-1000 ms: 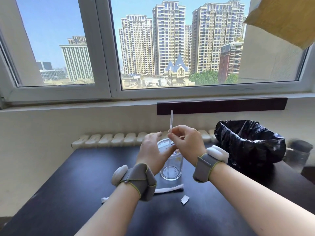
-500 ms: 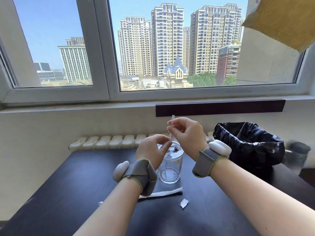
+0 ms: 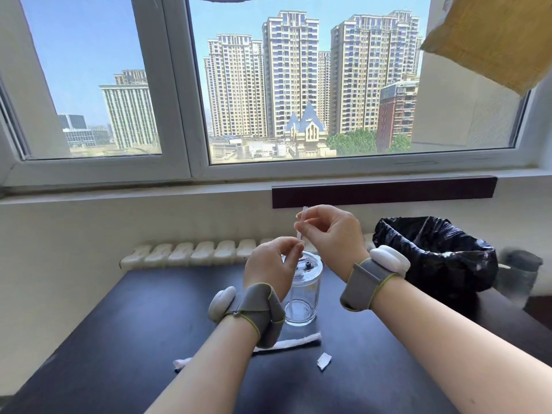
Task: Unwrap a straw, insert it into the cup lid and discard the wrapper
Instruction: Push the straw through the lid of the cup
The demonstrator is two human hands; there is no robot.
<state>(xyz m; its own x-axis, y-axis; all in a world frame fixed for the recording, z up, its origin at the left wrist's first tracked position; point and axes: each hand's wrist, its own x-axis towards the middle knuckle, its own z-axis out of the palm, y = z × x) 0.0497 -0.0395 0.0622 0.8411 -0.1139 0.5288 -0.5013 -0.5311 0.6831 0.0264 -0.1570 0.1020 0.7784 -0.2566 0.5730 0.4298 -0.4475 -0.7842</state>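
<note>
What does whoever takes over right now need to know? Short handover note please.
Right hand: pinching the straw near its top.
Left hand: fingertips on the straw just above the lid.
Straw: unwrapped, running down through the lid into the clear cup on the table.
Wrapper: lying on the table in front of the cup, with a torn scrap beside it.
Bin: lined, right of the cup.
Done: unwrapping, insertion.
Left: let go of the straw, bin the wrapper and scrap.
</note>
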